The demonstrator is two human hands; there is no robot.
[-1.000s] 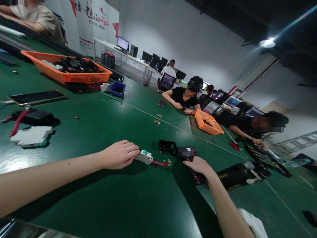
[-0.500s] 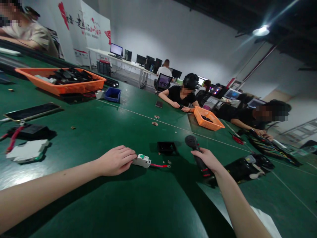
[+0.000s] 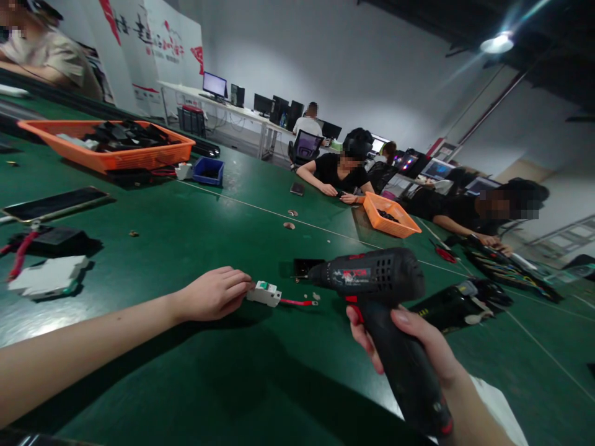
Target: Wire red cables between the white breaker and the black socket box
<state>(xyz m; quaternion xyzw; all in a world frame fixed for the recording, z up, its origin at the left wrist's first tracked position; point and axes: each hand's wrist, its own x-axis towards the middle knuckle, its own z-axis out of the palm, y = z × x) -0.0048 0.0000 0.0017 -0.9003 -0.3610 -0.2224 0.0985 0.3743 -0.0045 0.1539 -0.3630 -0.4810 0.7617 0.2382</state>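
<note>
A black cordless drill (image 3: pixel 372 275) with a red trigger is held by its handle in my right hand (image 3: pixel 432 347). Its chuck points left, above the table. My left hand (image 3: pixel 216 294) rests on the green table (image 3: pixel 223 378), its fingers closed on the end of a small white circuit breaker (image 3: pixel 264 293) with a green switch. From the breaker's right end runs a short red wire (image 3: pixel 297 303) with a metal ring lug. Behind the drill's tip lies a small black box (image 3: pixel 307 267), partly covered.
Far left lie a second breaker (image 3: pixel 49 277), a phone (image 3: pixel 58 203) and an orange basket (image 3: pixel 106 158) of black parts. A small blue bin (image 3: pixel 207 171) stands beside it. A dark bottle (image 3: pixel 458 306) lies right of the drill. Across the table, people work near another orange basket (image 3: pixel 391 217).
My right hand has lifted the drill from the table, brought it nearer and turned it so the chuck points left. My left hand stays at the breaker.
</note>
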